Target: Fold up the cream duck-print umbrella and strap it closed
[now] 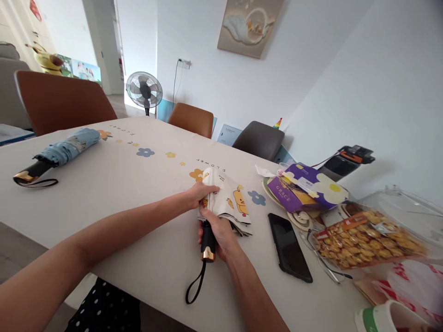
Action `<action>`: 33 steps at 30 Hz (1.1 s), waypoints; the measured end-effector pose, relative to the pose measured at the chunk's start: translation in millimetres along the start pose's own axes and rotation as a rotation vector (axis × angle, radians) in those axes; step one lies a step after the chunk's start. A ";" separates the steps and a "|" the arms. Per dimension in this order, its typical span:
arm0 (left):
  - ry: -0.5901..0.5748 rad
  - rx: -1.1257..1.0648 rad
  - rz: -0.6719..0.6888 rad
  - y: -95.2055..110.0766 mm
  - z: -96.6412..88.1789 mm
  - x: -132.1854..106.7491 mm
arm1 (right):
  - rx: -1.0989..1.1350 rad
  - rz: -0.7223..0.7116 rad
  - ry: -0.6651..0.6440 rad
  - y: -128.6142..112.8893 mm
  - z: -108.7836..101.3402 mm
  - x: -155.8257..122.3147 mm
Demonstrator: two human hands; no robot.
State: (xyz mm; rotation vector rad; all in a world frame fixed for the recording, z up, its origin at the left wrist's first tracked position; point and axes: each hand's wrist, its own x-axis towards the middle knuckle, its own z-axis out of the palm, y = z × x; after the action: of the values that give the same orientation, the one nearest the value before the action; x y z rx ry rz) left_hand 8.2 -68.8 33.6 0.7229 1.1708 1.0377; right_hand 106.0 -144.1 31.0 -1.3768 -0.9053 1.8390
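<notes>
Reaching in from the near edge with both bare forearms and meeting just left of the black phone (289, 246). Wrapping the right hand (218, 233) round the black handle (208, 242) with a gold band, grip closed fully on it, butt end pointing toward the camera. Pinching the bunched cloth with the left hand (201, 191), fingers over the top, grip narrow and holding fabric. Keeping the white umbrella (232, 203) folded and lying low on the surface (138, 207), just left of the phone; showing loose pleats printed with a yellow cartoon animal and small carrots. Trailing a black wrist strap (195, 286) in a loop from the handle, left of the phone and nearer the camera.

Seeing, just beyond the phone, a round plate (266, 186) bearing a purple box (294, 189) lettered GRACE. Seeing, right of the phone, a clear packet (367, 240) filled with golden-brown snack pieces, lying against a clear plastic box (404, 205); not being able to tell what that box contains. Spotting a blue umbrella (65, 150), rolled shut, well apart to the far left of the phone.
</notes>
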 end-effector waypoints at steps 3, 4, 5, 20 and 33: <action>0.037 0.002 -0.003 1.2 1.3 -1.0 | 0.033 0.011 -0.018 -0.1 0.3 -0.5; 0.051 -0.002 -0.001 1.9 2.1 -1.6 | 0.049 0.013 -0.017 0.1 0.3 -0.2; 0.063 -0.009 0.005 2.5 2.8 -1.9 | 0.064 0.011 -0.013 0.4 0.3 0.5; -0.212 0.085 0.128 16.0 2.1 -8.8 | 0.100 -0.136 -0.059 -1.1 0.8 -5.8; -0.073 1.116 0.936 -3.6 16.9 -17.0 | 0.188 0.022 0.028 1.3 0.1 5.0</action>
State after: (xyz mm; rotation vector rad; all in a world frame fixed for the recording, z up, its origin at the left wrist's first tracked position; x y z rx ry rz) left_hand 24.5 -84.9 41.4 2.3197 1.3240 0.9953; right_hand 104.6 -140.6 27.4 -1.2970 -0.6869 1.8647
